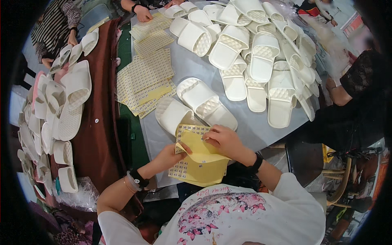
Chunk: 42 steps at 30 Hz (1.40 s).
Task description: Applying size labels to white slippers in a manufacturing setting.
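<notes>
My left hand grips the edge of yellow sticker sheets near the table's front edge, thumb on top. The upper sheet is mostly bare yellow backing, with rows of small white number stickers along its top and left side. Its lower edge curls up over another sheet beneath. My right hand is closed at the upper sheet's right side, fingertips bent down beside a small sticker; whether one is pinched in them cannot be made out. Just beyond lie two white slippers, one whole in view, the other partly behind the sheets.
A large heap of white slippers covers the table's far right. More sticker sheets lie spread at the left. On a brown-covered surface further left is another slipper pile. Other people's hands show around the table.
</notes>
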Tool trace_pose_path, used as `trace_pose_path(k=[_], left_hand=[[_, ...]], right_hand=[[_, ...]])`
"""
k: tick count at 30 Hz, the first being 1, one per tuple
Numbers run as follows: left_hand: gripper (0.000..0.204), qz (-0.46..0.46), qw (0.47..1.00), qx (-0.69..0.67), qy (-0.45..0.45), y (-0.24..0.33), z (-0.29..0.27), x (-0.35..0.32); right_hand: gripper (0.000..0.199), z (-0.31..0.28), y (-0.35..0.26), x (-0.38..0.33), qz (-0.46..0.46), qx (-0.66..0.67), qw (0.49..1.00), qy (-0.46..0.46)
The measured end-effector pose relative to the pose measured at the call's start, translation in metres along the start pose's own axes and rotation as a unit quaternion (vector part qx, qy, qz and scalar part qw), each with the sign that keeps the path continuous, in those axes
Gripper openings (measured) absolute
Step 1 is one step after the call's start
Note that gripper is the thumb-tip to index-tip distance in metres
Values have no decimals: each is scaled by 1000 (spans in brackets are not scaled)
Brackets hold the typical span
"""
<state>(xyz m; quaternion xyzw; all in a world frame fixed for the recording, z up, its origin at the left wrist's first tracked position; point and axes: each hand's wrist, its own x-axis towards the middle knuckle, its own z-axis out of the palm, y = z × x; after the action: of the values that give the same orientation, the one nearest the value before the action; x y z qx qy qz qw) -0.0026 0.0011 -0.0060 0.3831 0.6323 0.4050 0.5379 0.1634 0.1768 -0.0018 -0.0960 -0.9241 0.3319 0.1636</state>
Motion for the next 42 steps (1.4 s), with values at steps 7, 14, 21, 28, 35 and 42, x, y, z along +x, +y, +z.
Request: trace_pose_path(k=[7, 14, 21, 28, 35, 42], left_hand=[[11, -2, 1000, 14, -8, -1, -2, 0], [13, -18, 1000, 6, -17, 2, -2, -2], [12, -42, 999, -11, -24, -1, -1, -1], [11, -44, 999, 11, -15, 0, -2, -1], [16, -11, 1000, 4, -11, -1, -2, -2], [18, -35, 999, 20, -15, 0, -2, -1]], right_hand=[[8, 2, -1, 10, -41, -58, 997, -5], [4, 1, -6, 11, -24, -94, 995, -29], [7, 2, -9, 9, 9, -52, 998, -16], [6, 0, -10, 7, -11, -76, 996, -40], [7, 4, -11, 6, 18, -50, 998, -20], [12, 0, -13, 6, 37, -1, 999, -13]])
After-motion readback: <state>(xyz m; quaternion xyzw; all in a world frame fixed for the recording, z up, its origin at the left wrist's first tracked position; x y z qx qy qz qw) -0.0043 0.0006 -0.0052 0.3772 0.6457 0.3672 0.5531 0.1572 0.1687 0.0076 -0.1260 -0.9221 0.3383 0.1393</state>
